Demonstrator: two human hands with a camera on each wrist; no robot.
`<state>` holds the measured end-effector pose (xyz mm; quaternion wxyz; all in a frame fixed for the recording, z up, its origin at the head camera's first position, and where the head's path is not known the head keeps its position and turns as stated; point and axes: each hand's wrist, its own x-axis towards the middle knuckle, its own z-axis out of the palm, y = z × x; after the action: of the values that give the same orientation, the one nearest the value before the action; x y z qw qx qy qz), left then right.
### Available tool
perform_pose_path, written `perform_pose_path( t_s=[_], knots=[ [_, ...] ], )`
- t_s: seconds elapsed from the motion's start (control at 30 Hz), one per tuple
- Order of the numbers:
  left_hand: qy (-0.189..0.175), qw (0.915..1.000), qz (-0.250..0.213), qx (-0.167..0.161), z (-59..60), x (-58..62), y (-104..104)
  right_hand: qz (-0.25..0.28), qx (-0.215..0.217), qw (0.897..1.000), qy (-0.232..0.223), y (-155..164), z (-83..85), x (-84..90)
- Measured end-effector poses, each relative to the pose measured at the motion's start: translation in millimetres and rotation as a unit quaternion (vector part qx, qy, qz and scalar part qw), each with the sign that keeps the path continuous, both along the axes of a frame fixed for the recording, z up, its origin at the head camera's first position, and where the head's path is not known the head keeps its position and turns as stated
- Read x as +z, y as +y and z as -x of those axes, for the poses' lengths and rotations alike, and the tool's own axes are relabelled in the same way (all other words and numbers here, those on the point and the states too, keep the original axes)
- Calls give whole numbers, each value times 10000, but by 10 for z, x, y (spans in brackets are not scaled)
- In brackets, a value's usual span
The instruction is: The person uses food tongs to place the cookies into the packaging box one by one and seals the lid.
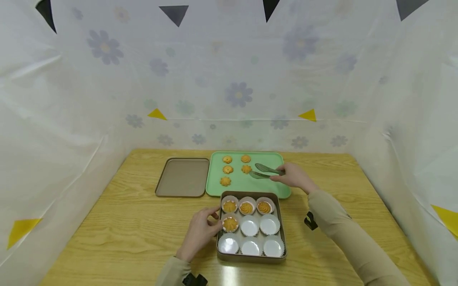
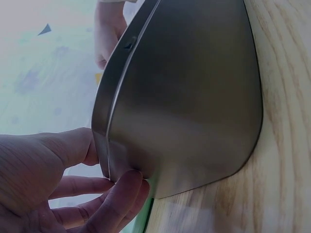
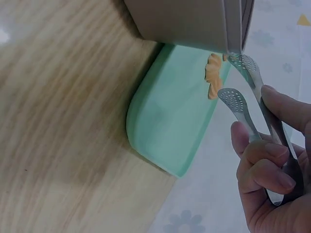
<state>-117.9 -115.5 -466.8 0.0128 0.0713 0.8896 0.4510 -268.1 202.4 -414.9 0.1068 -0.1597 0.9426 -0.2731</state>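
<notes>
My left hand [image 1: 201,231] pinches the left wall of a deep square metal tin [image 1: 252,259] between thumb and fingers; the left wrist view shows the tin's wall [image 2: 194,97] up close. White fluted paper cups [image 1: 249,225] stand in rows inside it, several holding a cookie [image 1: 230,224] each. My right hand [image 1: 295,175] grips grey tongs [image 1: 266,168] over a green tray [image 1: 266,186]. Their perforated tips are spread beside a star-shaped cookie [image 1: 246,169], with nothing between them. The right wrist view shows the thumb and curled fingers round the tongs [image 3: 269,116].
Several more cookies [image 1: 228,169] lie in two columns on the green tray's left half. A flat brown metal lid or tray [image 1: 183,177] sits left of it. Flower-printed white sheeting [image 1: 239,131] encloses the wooden table [image 1: 150,234] at the back and sides.
</notes>
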Motion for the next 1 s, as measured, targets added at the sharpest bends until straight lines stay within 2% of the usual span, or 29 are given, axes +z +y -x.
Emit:
perform_pose_path(
  t_s=[0.23,0.4,0.8,1.0],
  knots=[
    [-11,10000,6,-17,0,7,6,-228,106,9990,-377,-85,198,2],
    [0,10000,-26,-36,4,3,2,-541,252,9978,-302,-146,315,-19],
    [-44,10000,-42,-18,8,7,-1,-912,467,9944,-274,-242,459,-2],
    [22,10000,-15,-20,4,17,0,-835,522,9943,-401,-247,520,20]
  ],
)
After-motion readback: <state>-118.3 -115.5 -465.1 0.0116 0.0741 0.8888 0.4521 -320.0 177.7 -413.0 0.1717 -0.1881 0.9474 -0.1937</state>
